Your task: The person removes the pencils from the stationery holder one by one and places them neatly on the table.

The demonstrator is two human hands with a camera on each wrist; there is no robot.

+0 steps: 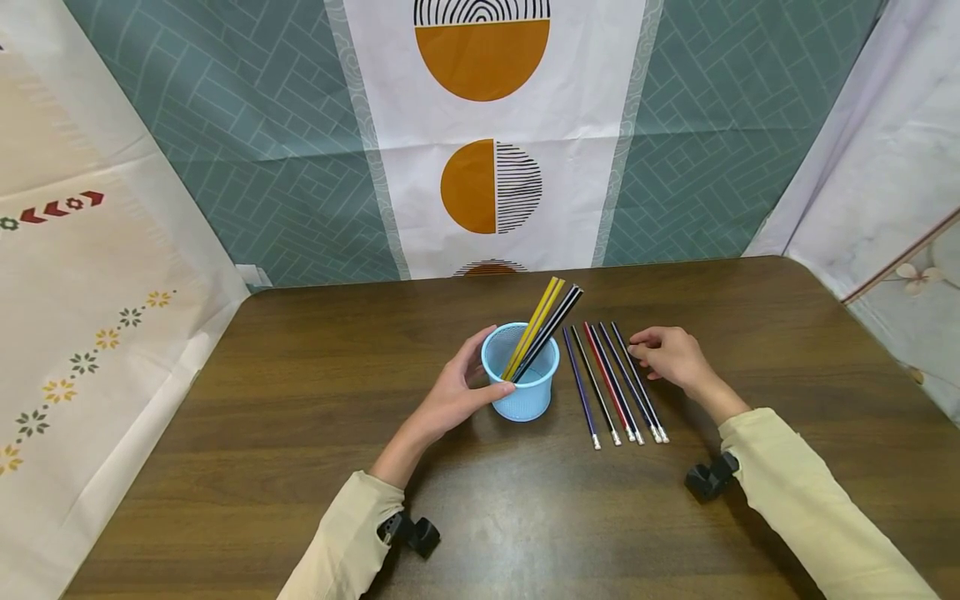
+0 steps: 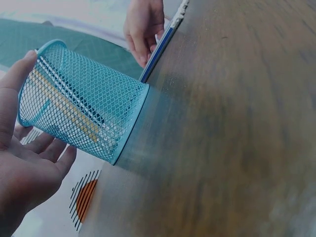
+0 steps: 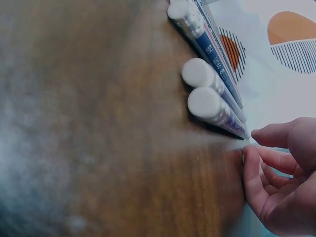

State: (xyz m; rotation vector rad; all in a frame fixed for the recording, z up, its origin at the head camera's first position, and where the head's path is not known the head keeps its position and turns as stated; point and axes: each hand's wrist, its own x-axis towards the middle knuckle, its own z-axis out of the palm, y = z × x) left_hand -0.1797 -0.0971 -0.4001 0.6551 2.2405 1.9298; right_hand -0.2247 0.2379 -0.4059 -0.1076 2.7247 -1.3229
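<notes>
A light blue mesh cup [image 1: 522,402] stands upright on the table, gripped at its left side by my left hand [image 1: 457,387], thumb on the near rim and fingers round the far side. Yellow pencils [image 1: 534,329] and black pencils [image 1: 551,332] lean to the right inside it. Beside the cup, several dark pencils and a red pencil [image 1: 606,371] lie in a row, white erasers toward me. My right hand [image 1: 671,358] is at the far end of the rightmost pencil. In the right wrist view its thumb and bent index finger [image 3: 249,155] are slightly apart, with nothing seen between them.
The brown wooden table [image 1: 300,400] extends around the cup and pencils. Behind its far edge hangs a teal and white patterned cloth [image 1: 675,167]; pale cloths [image 1: 97,317] hang at both sides. A black wrist camera [image 1: 408,533] is on each sleeve.
</notes>
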